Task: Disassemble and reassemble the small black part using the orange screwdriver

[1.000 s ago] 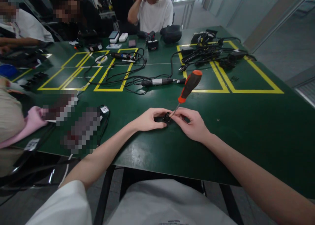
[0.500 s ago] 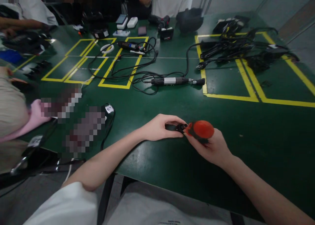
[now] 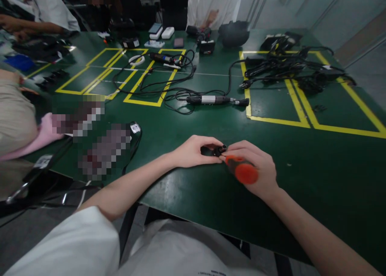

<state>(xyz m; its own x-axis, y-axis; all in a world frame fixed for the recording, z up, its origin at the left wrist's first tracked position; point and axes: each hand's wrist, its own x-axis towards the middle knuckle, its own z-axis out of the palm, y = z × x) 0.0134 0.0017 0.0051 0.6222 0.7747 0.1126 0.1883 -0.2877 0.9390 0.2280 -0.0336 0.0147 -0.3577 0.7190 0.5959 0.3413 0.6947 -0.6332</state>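
My left hand rests low over the green table with thumb and fingers curled round a small black part, pinched at the fingertips. The part has a short tube-like end; its full shape is hidden by the fingers. Close beside it, my right hand grips a screwdriver by its red-and-black handle. The round red handle end faces up toward me, tilted to the near side. Its front end is at the black part, and I cannot tell whether the tip touches it.
Beyond my hands lies a grey-and-black corded tool. Black cables are heaped at the far right over yellow tape outlines. A blurred-out device lies at left, beside a pink cloth. Other people sit across the table and at left.
The screwdriver handle has swung from pointing right to tilting down toward me, and my right hand's fingers have shifted over its top. The left hand still holds the black part.
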